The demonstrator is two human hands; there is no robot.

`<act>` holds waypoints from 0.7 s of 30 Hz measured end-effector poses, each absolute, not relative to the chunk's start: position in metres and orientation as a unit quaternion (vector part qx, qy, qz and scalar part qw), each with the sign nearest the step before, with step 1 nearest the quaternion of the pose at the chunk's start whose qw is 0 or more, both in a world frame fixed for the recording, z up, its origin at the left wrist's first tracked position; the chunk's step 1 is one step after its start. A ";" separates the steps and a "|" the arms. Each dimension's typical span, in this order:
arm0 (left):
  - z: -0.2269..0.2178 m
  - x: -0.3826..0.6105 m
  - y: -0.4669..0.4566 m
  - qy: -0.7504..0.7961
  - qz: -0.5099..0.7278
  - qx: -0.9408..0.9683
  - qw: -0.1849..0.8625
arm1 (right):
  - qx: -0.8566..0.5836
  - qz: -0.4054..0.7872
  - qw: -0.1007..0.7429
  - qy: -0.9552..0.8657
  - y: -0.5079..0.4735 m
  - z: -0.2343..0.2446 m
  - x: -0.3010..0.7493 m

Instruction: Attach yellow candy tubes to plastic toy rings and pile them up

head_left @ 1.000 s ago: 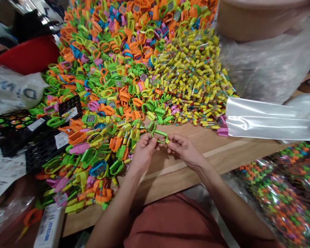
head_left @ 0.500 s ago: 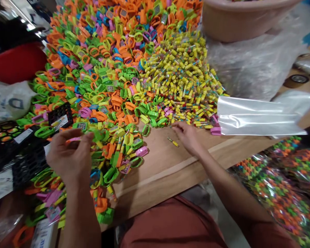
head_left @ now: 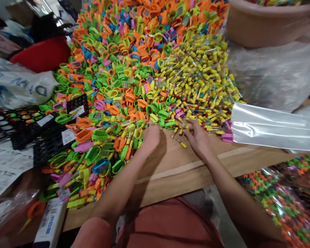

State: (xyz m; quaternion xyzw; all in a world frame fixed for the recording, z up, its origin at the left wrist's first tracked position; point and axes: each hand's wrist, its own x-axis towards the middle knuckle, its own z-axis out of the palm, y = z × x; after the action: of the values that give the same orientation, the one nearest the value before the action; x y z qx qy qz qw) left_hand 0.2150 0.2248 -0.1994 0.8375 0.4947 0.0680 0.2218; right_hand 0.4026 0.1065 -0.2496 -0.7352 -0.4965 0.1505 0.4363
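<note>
Toy watches of green, orange, pink and blue plastic (head_left: 119, 93) lie in a big heap across the table. Beside them is a mound of small clear tubes with yellow ends (head_left: 196, 75). My left hand (head_left: 152, 136) is at the near edge of the watch heap, curled closed; its fingertips are hidden, so what it grips cannot be made out. At the front of the tube mound, my right hand (head_left: 198, 139) has thumb and fingers apart, close to a few loose tubes. One loose tube (head_left: 181, 143) lies on bare wood between the hands.
A clear plastic bag (head_left: 274, 129) lies flat at the right, near a pink tub (head_left: 268, 26). Black plastic baskets (head_left: 46, 146) and a red bowl (head_left: 45, 53) are at the left. Filled bags (head_left: 286, 196) sit below the table's right edge.
My left hand has moved right, from over the nearer watches to the heap's edge beside my right hand. My right hand's fingers have spread from a pinch. The view has shifted left.
</note>
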 end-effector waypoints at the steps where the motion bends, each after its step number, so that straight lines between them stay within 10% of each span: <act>1: -0.198 0.212 0.225 0.488 0.095 0.837 0.229 | -0.716 0.172 0.471 -0.486 0.104 -0.250 0.398; 6: -0.189 0.200 0.208 0.422 0.360 0.676 0.485 | -0.615 0.275 0.543 -0.502 0.098 -0.241 0.363; 11: -0.181 0.194 0.183 0.368 0.352 0.429 0.746 | -0.536 0.388 0.578 -0.477 0.097 -0.223 0.336; 21: -0.179 0.188 0.166 0.342 0.379 0.382 0.771 | -0.440 0.523 0.631 -0.368 0.084 -0.208 0.334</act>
State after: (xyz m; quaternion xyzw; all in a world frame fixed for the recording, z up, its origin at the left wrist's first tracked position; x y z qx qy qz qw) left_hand 0.1878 0.1656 -0.1794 0.3815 0.3423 0.3785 0.7707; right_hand 0.3337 0.0837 -0.2077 -0.4397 -0.3679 0.5228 0.6309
